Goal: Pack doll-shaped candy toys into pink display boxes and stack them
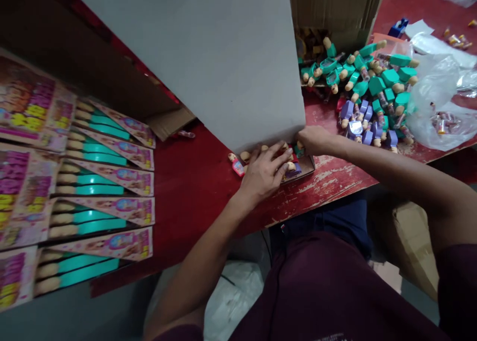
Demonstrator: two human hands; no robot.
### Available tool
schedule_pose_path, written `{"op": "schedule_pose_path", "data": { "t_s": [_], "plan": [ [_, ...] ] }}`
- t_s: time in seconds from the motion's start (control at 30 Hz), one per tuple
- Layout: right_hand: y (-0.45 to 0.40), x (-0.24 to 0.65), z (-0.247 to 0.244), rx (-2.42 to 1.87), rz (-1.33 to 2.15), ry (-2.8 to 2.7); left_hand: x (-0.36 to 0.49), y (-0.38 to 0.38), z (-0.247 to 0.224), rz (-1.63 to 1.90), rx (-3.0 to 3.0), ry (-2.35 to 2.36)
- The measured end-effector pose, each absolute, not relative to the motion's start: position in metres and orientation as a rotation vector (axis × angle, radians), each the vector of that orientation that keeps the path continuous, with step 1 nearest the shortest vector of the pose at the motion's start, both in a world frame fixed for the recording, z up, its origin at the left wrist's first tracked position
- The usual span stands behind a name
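A small cardboard box (307,169) with a tall light-grey panel (238,68) rising behind it sits at the table edge. Doll-shaped toys with tan heads lie in it, among them a purple one (294,171). My left hand (263,171) rests palm down over these toys, fingers spread and bent. At the box's right end my right hand (312,139) is closed, its fingertips on a green doll-shaped toy (298,150). Part of its grip is hidden. A pink doll-shaped toy (236,165) is just left of the box, near my left wrist.
Green doll-shaped toys (378,85) are piled at the right, with purple ones (367,122) in front. Clear plastic bags (434,95) lie beyond them. Filled display boxes (106,179) stand at the left on the red table (190,202). Behind the pile is a brown carton (335,6).
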State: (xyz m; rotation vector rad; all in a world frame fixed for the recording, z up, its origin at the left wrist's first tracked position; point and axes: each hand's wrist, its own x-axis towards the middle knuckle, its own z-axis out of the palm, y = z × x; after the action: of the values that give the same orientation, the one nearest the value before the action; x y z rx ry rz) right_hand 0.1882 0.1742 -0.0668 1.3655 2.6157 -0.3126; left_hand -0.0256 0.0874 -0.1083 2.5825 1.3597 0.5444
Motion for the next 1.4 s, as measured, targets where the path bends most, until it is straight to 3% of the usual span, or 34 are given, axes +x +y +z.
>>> {"op": "schedule_pose_path", "data": {
  "t_s": [0.53,0.67,0.8,0.9,1.13,1.27,1.33,1.4],
  "plan": [
    [0.135,0.198,-0.121,1.647,-0.347,3.026,-0.026,0.088,-0.104,0.555,2.611,1.336],
    [0.132,0.253,-0.133,2.052,-0.281,3.097,-0.027,0.088,-0.108,0.572,2.618,1.332],
    [0.156,0.357,-0.139,2.906,0.011,2.371,-0.025,0.088,-0.110,0.564,2.657,1.331],
    [0.184,0.413,-0.146,3.013,0.044,1.838,-0.023,0.089,-0.111,0.560,2.679,1.344],
    [0.209,0.422,-0.150,3.141,-0.238,1.602,-0.023,0.090,-0.109,0.580,2.707,1.345],
    [0.180,0.414,-0.144,3.241,-0.215,1.656,-0.018,0.081,-0.097,0.914,2.685,1.352],
    [0.149,0.404,-0.143,3.349,-0.447,1.760,-0.003,0.069,-0.092,1.132,2.562,1.338],
    [0.109,0.383,-0.142,3.463,-0.989,1.932,0.023,0.054,-0.089,1.214,2.305,1.274]
  ]
}}
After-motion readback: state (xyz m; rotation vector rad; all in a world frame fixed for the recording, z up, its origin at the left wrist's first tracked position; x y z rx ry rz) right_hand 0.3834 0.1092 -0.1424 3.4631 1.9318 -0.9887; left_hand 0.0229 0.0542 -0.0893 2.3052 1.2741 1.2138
